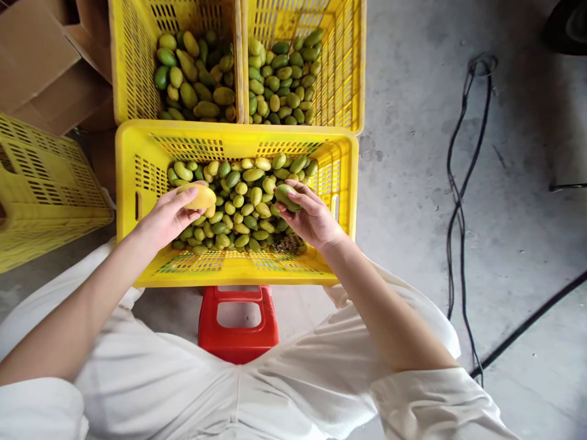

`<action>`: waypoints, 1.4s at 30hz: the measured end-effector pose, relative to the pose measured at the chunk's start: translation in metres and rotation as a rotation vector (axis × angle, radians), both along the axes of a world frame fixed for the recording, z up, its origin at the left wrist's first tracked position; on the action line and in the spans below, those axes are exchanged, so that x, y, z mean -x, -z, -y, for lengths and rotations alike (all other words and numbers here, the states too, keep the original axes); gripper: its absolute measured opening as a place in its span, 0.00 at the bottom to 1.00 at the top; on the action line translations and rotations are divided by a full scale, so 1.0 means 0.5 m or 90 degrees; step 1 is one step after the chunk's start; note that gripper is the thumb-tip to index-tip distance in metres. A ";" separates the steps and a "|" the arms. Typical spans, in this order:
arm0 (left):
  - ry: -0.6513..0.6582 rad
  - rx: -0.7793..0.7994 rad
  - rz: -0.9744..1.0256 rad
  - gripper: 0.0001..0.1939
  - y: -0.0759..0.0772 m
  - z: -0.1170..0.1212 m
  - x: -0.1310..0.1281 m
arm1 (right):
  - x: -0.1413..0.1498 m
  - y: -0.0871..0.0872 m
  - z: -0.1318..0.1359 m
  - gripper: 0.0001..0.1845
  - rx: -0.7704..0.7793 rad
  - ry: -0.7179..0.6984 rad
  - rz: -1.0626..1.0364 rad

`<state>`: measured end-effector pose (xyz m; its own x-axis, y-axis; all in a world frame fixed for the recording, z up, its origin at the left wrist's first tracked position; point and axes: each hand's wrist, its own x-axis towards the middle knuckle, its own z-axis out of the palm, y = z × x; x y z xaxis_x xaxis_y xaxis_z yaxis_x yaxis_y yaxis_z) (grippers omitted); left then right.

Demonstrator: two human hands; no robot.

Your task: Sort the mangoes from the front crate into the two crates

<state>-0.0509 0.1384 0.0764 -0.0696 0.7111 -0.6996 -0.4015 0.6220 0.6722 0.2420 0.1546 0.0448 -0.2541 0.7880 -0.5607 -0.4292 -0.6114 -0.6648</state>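
Observation:
Over the near yellow crate (pixel 238 269), my left hand (pixel 172 214) is closed around a yellow mango (pixel 202 197). On the right side of the same crate, my right hand (pixel 312 214) grips a green mango (pixel 287 197) between thumb and fingers. Below both hands lies a heap of small green and yellowish mangoes (pixel 243 208) on the crate floor. Some dark brown debris (pixel 288 244) shows at the heap's lower right, close under my right wrist.
Behind stand two more yellow crates, the left one (pixel 132 67) with larger mangoes and the right one (pixel 343 67) with small green ones. Another yellow crate (pixel 50 183) and cardboard boxes (pixel 36 61) are at left. A red stool (pixel 238 339) sits below; black cables (pixel 458 201) cross the floor.

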 end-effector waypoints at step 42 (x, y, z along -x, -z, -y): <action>-0.091 0.059 0.062 0.13 -0.011 -0.018 -0.002 | -0.004 -0.001 -0.004 0.23 -0.037 -0.033 0.024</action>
<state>-0.0496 0.1474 0.0819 -0.0938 0.6308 -0.7703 -0.5513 0.6113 0.5678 0.2438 0.1565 0.0454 -0.2743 0.8058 -0.5248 -0.3716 -0.5922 -0.7150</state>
